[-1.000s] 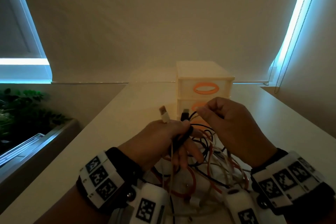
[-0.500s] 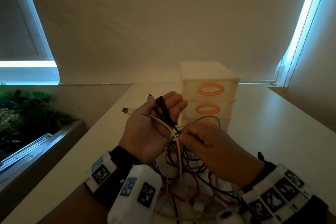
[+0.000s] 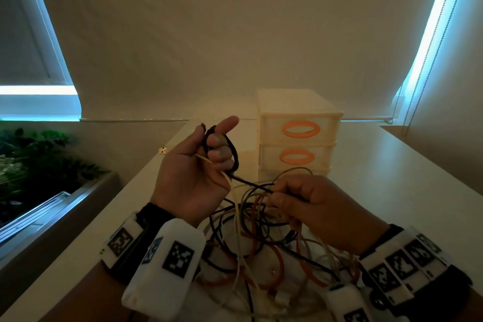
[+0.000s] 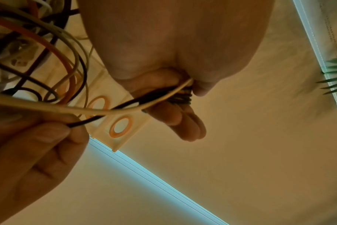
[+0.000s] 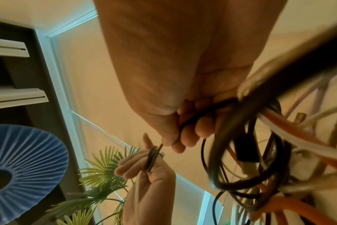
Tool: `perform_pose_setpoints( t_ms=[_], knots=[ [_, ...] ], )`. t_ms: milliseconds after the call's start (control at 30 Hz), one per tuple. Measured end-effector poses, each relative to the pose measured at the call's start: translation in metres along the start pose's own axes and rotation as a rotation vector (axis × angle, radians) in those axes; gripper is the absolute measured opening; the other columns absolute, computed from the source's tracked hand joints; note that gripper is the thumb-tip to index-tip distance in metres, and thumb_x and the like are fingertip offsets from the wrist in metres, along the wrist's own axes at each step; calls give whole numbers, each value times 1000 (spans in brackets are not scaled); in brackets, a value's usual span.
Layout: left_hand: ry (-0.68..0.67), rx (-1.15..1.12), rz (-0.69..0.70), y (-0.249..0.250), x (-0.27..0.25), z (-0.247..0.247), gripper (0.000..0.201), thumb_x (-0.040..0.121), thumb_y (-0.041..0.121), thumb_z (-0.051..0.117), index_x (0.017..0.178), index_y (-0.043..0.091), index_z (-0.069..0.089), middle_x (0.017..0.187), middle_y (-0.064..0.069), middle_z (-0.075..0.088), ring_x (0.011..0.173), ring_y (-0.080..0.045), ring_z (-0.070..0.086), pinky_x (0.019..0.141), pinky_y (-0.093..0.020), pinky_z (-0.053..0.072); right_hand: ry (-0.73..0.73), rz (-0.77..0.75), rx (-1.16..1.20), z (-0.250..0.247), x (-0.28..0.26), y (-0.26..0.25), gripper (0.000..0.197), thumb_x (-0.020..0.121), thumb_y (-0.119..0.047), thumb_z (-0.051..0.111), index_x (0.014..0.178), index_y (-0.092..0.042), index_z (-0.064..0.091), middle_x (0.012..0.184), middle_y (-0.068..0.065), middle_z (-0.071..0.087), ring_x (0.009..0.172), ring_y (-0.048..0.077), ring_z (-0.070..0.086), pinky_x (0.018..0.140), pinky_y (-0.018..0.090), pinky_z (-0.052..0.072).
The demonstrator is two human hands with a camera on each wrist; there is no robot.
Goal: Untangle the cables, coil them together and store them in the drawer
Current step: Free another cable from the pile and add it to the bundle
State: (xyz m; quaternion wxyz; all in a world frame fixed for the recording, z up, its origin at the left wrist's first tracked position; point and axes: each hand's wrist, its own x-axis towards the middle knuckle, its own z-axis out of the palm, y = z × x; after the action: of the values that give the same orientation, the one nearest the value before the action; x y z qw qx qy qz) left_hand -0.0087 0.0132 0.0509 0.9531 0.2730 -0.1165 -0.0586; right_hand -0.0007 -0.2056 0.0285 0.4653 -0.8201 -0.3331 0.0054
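My left hand point(image 3: 219, 149) is raised in front of the drawer unit point(image 3: 298, 112), palm toward me. Its fingers curl round a small coil of black cable point(image 3: 233, 151) and a cream cable point(image 3: 226, 178). The forefinger sticks up. The black cable runs taut down to my right hand point(image 3: 277, 196), which pinches it just above the tangle of black, orange and cream cables point(image 3: 251, 256) on the table. The left wrist view shows the black coil point(image 4: 180, 99) wedged under the fingers and the right hand point(image 4: 48, 137) pinching the strand. In the right wrist view the pinch point(image 5: 176, 137) is clear.
The drawer unit's orange ring handles point(image 3: 300, 128) face me and its drawers are closed. A cream USB plug point(image 3: 162, 149) pokes out left of my left hand. A plant point(image 3: 31, 159) sits beyond the table's left edge. A bead cord point(image 3: 418, 60) hangs at the right.
My left hand has turned palm-up and risen, and its fingers have curled round the black loops. My right hand has dropped from the plugs to pinch the black cable lower down.
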Motion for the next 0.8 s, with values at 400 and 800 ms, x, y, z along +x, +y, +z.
perform_pose_setpoints(
  t_ms=[400, 800],
  knots=[
    [-405, 138, -220, 7, -8, 5, 60, 111, 33, 15, 125, -9, 54, 65, -4, 61, 44, -9, 43, 43, -20, 35, 193, 16, -242, -5, -1, -14, 24, 86, -47, 64, 81, -24, 70, 75, -3, 71, 68, 12, 65, 63, 29, 55],
    [-254, 1503, -263, -21, -20, 15, 46, 109, 38, 37, 92, 16, 73, 74, -8, 75, 61, -37, 64, 59, -30, 53, 225, 120, -428, -14, 5, -7, 51, 96, -43, 57, 62, -5, 61, 50, 0, 49, 48, 5, 47, 52, 13, 39]
  ],
)
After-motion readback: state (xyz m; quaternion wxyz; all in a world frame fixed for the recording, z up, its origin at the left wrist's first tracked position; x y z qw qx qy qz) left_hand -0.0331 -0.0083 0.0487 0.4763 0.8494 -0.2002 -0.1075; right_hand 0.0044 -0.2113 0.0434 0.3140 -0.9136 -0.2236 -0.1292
